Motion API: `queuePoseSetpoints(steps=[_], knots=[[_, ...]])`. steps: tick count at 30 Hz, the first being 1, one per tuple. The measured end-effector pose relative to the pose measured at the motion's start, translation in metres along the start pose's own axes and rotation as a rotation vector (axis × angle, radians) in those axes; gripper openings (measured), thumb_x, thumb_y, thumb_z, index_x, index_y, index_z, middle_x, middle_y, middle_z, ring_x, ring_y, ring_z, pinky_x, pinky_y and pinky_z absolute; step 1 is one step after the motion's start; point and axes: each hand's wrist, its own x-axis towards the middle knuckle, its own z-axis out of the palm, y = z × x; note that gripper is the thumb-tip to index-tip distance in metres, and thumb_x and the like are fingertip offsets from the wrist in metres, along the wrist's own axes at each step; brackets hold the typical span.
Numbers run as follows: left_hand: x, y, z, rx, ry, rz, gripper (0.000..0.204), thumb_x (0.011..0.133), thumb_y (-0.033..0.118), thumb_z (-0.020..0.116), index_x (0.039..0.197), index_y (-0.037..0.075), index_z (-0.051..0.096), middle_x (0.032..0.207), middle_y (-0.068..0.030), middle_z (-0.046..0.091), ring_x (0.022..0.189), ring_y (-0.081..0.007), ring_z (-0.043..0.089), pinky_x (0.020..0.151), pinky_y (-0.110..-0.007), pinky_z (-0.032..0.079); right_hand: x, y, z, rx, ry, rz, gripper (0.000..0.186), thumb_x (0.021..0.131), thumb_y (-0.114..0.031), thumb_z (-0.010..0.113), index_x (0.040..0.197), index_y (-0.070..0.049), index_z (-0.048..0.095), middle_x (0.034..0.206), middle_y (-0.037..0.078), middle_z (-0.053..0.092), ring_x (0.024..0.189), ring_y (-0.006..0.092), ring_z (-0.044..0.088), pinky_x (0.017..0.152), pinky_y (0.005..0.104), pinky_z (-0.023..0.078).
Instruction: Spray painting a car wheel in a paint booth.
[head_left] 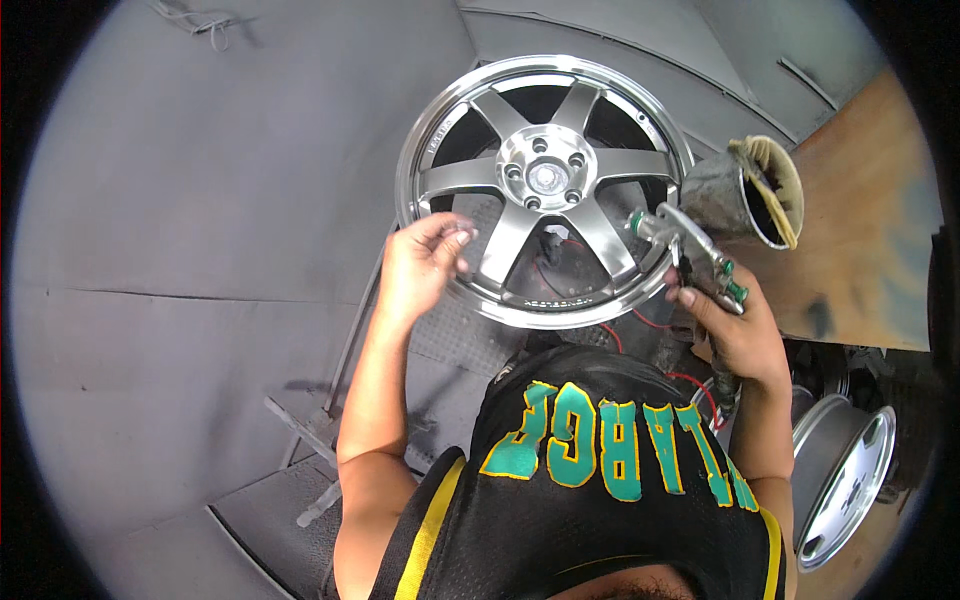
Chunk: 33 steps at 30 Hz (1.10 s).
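A silver alloy wheel (515,235) with several broad spokes and a polished rim lies face up in front of me. My right hand (740,325) is wrapped round the handle of a spray gun (690,250), a metal one with green fittings. Its nozzle points left over the wheel's lower right edge. By the wheel's left edge, my left hand (415,270) is raised with its fingers curled together near a spoke. Whether anything small sits between those fingertips is hidden. Close behind the spray gun is a grey metal can (715,195) with cream material folded over its rim.
A red hose (690,380) runs below my right hand. At the lower right another silver wheel (850,490) stands on edge. A brown board (860,230) stained with paint is on the right. Grey walls (200,200) rise at the left, and a metal stand (300,430) is below.
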Motion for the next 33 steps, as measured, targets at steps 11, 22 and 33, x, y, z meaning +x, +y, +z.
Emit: queuePoseSetpoints(steps=[11, 22, 33], knots=[[-0.045, 0.032, 0.062, 0.052, -0.400, 0.102, 0.012, 0.087, 0.002, 0.069, 0.099, 0.001, 0.070, 0.078, -0.0085, 0.071, 0.072, -0.0180, 0.070, 0.066, -0.028, 0.054, -0.046, 0.000, 0.004, 0.223, -0.477, 0.207, 0.049, 0.089, -0.009, 0.067, 0.134, 0.001, 0.053, 0.107, 0.005, 0.068, 0.089, 0.0100, 0.062, 0.063, 0.0212, 0.050], [-0.080, 0.017, 0.120, -0.216, -1.185, 0.375, 0.048, 0.092, 0.019, 0.064, 0.138, 0.007, 0.052, 0.145, -0.0161, 0.048, 0.139, -0.0334, 0.040, 0.116, -0.045, 0.031, -0.051, 0.018, -0.032, 0.208, 0.225, 0.035, 0.035, 0.091, -0.011, 0.067, 0.122, 0.003, 0.059, 0.107, 0.011, 0.069, 0.086, 0.0127, 0.066, 0.056, 0.0224, 0.050], [-0.106, -0.063, 0.130, -0.424, -1.127, -0.327, 0.060, 0.103, 0.040, 0.041, 0.148, 0.001, 0.038, 0.156, -0.0156, 0.034, 0.145, -0.0284, 0.028, 0.120, -0.040, 0.018, -0.072, 0.071, -0.074, 0.221, 0.455, -0.016, 0.030, 0.092, -0.009, 0.064, 0.119, 0.001, 0.059, 0.109, 0.011, 0.069, 0.087, 0.0153, 0.067, 0.055, 0.0246, 0.053]])
